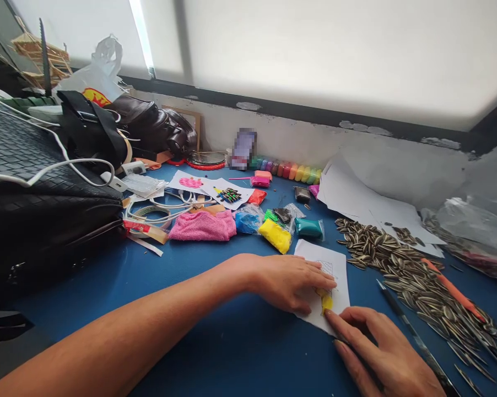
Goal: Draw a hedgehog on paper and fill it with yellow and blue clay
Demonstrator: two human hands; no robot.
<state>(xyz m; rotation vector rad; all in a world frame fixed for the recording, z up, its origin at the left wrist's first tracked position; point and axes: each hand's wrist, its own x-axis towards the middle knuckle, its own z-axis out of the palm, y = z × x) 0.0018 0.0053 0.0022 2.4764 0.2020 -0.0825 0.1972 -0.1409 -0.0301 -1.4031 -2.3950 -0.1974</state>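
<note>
A small white paper [340, 275] with a pencil drawing lies on the blue table. My left hand [290, 281] rests flat across the paper's left side, fingers stretched out and nothing held. On the drawing sits a thin patch of yellow modelling clay [327, 302]. The index fingertip of my right hand [383, 347] touches the lower end of this clay, and the thumb is apart below it at the paper's edge. Behind the paper lie a yellow clay lump [275, 236] and a teal clay packet [309, 228].
Striped sunflower seeds [381, 248] are heaped at right, beside a dark pen-like tool [401, 314] and an orange tool [455, 289]. A pink towel [203, 225], cables, black bags [46, 215] and finished seed-and-clay pictures [228, 193] are at left. A phone [243, 149] leans on the wall.
</note>
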